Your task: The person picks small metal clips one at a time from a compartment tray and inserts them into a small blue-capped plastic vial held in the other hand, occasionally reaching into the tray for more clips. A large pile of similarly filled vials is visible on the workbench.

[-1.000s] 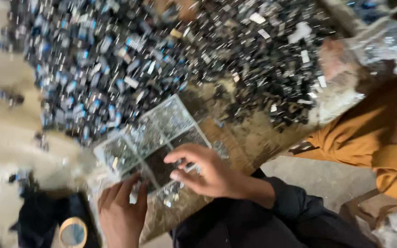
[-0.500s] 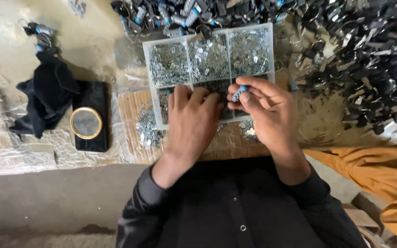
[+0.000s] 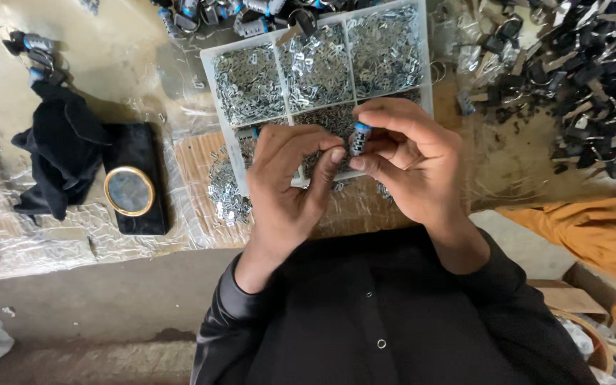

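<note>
Small blue-and-silver part (image 3: 358, 137) sits pinched in the right hand (image 3: 408, 160), between thumb and fingers, just above the clear plastic tray (image 3: 422, 68). The left hand (image 3: 290, 175) is right beside it, its fingertips (image 3: 336, 155) pressed together close to the part; they may be touching it, but it is hard to tell. The tray has boxes full of tiny shiny metal bits. A heap of dark parts (image 3: 586, 71) lies to the right. On the left are a black cloth (image 3: 58, 142) and a round gold-rimmed lid (image 3: 129, 191).
</note>
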`<state>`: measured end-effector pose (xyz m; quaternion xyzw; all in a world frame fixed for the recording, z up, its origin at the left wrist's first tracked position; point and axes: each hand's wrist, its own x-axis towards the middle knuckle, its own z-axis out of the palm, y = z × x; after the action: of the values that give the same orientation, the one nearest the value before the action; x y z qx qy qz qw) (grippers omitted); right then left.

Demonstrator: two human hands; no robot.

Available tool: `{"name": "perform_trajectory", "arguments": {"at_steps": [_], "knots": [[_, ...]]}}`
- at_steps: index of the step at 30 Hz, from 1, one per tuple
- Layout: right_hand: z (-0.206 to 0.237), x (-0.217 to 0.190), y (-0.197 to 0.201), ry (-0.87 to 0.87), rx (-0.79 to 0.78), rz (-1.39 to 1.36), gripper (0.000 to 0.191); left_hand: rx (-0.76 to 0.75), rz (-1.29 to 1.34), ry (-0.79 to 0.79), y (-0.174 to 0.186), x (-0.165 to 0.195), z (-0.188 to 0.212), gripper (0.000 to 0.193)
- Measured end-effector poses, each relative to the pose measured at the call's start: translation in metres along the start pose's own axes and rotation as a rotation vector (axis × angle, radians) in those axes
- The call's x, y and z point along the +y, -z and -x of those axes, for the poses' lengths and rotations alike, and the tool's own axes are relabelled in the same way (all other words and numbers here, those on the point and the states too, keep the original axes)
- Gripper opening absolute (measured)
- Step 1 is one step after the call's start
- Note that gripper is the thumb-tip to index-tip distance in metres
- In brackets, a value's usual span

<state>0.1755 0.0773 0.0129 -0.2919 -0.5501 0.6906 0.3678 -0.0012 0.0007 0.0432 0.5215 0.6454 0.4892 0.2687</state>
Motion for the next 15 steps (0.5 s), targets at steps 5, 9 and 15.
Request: {"name": "perform_trajectory", "arguments": {"at_steps": [5, 9, 15], "knots": [[0.002, -0.002, -0.004, 0.136, 0.005, 0.159, 0.044, 0.032, 0.28, 0.067, -0.006, 0.002, 0.0, 0.015], [0.004, -0.004, -0.004, 0.167, 0.014, 0.222, 0.043, 0.02, 0.386, 0.099, -0.009, -0.002, 0.006, 0.012], [0.006, -0.004, -0.005, 0.161, 0.053, 0.291, 0.039, 0.032, 0.361, 0.121, -0.01, -0.003, 0.009, 0.01]]}}
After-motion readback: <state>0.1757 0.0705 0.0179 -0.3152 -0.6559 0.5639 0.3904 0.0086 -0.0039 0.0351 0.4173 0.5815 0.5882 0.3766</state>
